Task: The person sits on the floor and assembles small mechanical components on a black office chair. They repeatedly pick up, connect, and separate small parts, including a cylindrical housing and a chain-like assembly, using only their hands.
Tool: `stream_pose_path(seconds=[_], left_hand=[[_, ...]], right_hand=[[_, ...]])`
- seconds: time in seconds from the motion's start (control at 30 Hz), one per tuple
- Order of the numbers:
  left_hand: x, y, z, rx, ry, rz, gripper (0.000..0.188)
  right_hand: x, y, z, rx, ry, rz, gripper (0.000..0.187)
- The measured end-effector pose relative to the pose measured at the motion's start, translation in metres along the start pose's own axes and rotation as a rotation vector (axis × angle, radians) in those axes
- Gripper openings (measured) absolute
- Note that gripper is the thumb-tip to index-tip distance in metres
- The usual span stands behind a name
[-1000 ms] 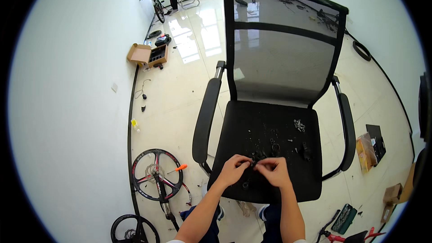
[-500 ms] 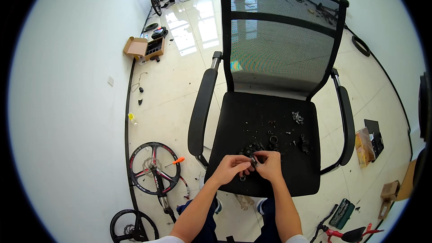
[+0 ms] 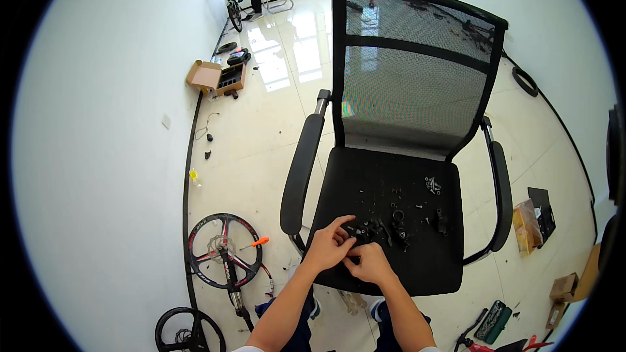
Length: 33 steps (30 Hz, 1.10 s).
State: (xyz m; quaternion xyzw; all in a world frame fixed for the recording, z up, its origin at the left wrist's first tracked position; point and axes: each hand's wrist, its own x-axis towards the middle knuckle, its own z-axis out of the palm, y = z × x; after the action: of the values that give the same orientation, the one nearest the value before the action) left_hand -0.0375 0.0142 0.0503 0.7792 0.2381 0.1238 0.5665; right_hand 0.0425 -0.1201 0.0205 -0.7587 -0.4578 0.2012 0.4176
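Head view: left hand (image 3: 328, 248), right hand (image 3: 370, 264) curled close, grip contents unclear; black parts (image 3: 398, 218), silver bits (image 3: 432, 186) loose on seat (image 3: 365, 169), apparently unassembled.

On the black chair seat (image 3: 420, 272) lie clustered dark parts (image 3: 384, 227), a separate black part (image 3: 441, 222) and silvery hardware (image 3: 433, 186).

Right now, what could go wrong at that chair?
1. The loose silver parts lie uncontained on the black seat; a bump might scatter them.
2. Dark parts blend into it, so small ones could be overlooked.
3. The left hand and right hand are close to the seat's front edge; anything dropped there might land on the floor.
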Motion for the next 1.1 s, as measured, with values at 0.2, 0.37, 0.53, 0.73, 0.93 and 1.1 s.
stream_pose_path(seconds=[0.2,0.37,0.53,0.73,0.93,1.1], left_hand=[[0.023,-0.04,0.001,0.121,-0.078,-0.071,0.034],[0.028,-0.043,0.005,0.238,-0.082,-0.186,0.036],[0.029,-0.046,0.003,0.241,-0.088,-0.227,0.032],[0.009,-0.022,0.01,0.179,-0.279,-0.179,0.036],[-0.008,0.011,0.026,-0.081,-0.307,-0.02,0.028],[0.007,0.019,0.038,-0.07,-0.154,0.237,0.02]], right_hand=[[0.001,0.002,0.009,-0.219,-0.027,-0.077,0.012],[0.0,0.0,0.006,-0.255,-0.018,-0.075,0.011],[-0.006,-0.005,-0.026,-0.095,0.164,-0.121,0.012],[-0.01,0.019,-0.061,0.021,0.441,0.169,0.015],[-0.002,0.037,-0.045,0.032,0.543,0.054,0.012],[-0.001,0.033,-0.031,0.117,0.36,0.085,0.012]])
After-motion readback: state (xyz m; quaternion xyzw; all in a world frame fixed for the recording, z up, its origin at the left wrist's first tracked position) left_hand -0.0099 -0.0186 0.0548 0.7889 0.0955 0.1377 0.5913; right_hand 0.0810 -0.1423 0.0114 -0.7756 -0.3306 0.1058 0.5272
